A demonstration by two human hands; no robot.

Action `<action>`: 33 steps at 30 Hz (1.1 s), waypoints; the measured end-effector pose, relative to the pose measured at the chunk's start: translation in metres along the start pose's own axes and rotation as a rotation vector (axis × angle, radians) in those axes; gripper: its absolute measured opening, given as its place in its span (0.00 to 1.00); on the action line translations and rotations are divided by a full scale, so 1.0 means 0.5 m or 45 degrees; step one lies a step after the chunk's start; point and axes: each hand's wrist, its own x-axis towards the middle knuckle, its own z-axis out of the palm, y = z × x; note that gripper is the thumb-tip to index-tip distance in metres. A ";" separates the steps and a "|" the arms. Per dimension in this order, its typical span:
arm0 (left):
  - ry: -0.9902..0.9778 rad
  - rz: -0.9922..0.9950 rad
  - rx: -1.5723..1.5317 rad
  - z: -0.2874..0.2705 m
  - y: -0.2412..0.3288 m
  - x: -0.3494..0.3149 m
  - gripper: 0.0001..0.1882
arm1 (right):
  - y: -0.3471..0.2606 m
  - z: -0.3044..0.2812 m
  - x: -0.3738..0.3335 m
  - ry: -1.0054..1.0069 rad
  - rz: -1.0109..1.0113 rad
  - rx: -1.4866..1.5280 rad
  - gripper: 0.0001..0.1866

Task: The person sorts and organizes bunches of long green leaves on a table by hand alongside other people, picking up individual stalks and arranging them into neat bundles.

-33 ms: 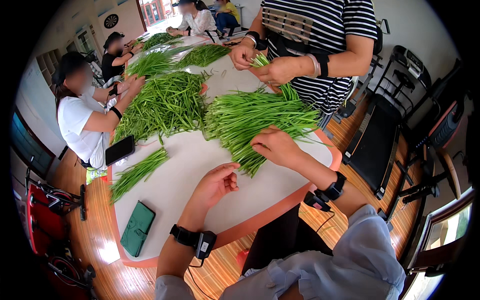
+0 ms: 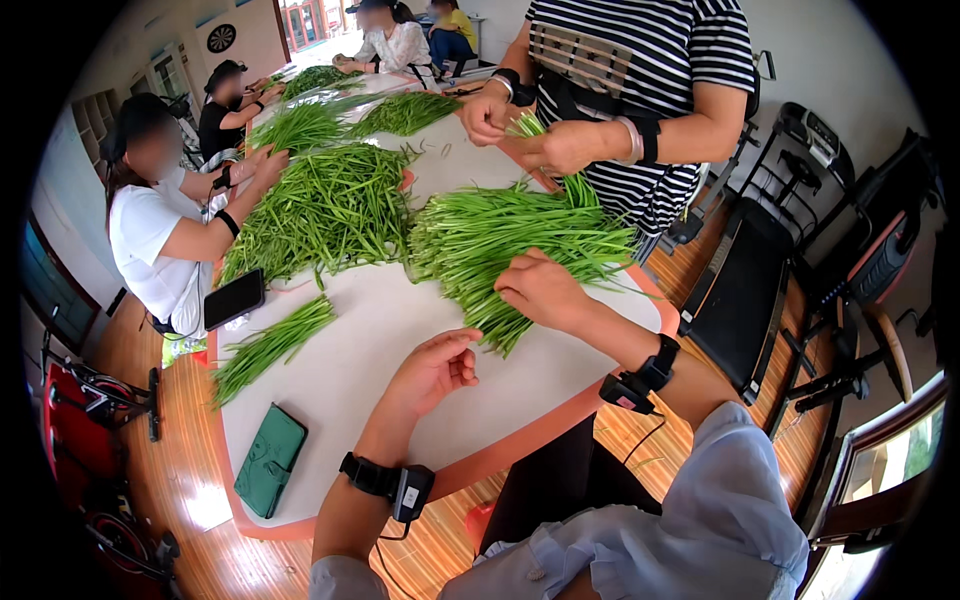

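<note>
A thick pile of long green stalks that look like garlic chives [image 2: 470, 240] lies on the white table with the orange rim. My right hand [image 2: 545, 290] rests over the pile's near edge, its fingers pinched together at the stalks; what lies between the fingertips is partly hidden. Nearer to me, just left of the pile's near tip, hovers my left hand [image 2: 435, 372], palm inward, thumb apart and fingers loosely curled with nothing in them. A smaller bundle of stalks [image 2: 272, 348] lies at the left. Black bands with small boxes circle both my wrists.
On the table [image 2: 370, 320] lie a green phone case [image 2: 271, 460], a black phone [image 2: 234, 299] and a large heap of stalks [image 2: 325, 215]. A co-worker in a striped shirt [image 2: 620, 120] holds stalks opposite. Others sit along the left side. A treadmill [image 2: 735, 295] stands at the right.
Both my hands keep nearly the same pose; the right one sits slightly further left in the picture. The view has shifted slightly. The striped-shirt co-worker's hands have moved a little.
</note>
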 end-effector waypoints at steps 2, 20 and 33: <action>0.029 -0.024 0.012 -0.006 -0.001 -0.011 0.12 | 0.001 0.025 0.009 -0.034 0.006 -0.110 0.04; 0.230 0.291 -0.306 -0.046 0.002 -0.007 0.17 | -0.211 0.037 -0.072 -0.113 0.421 0.764 0.09; 0.335 0.174 -0.272 -0.058 0.021 -0.018 0.14 | -0.050 0.050 -0.005 0.022 0.139 -0.211 0.06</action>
